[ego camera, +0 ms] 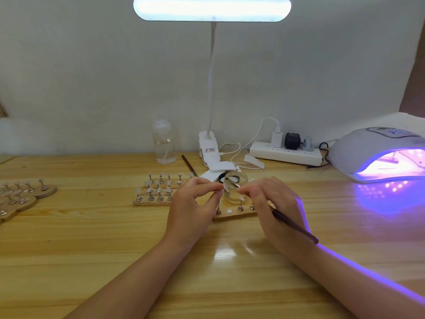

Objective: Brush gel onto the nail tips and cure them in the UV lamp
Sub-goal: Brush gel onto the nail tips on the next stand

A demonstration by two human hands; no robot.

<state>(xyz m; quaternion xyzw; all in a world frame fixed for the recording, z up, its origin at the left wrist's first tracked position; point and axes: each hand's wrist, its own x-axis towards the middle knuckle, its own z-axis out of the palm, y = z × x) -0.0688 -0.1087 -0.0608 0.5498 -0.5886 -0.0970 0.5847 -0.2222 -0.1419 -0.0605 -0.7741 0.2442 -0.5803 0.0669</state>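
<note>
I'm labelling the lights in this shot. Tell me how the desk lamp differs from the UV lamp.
The desk lamp is a long flat bar glowing white, held high on a thin bent neck above a clip base. The UV lamp is a low white dome sitting directly on the table at the right, glowing purple from its open front and casting purple onto the wood. Both are white and switched on.

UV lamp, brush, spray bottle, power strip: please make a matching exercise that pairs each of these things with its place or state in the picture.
Things:
1. UV lamp
2. brush
3. spray bottle
4. power strip

Places or states:
A. held in the right hand
B. at the wall, with plugs in it
C. on the far right, glowing purple
D. upright, left of the desk lamp's base

Pairs: 1-C, 2-A, 3-D, 4-B
</note>
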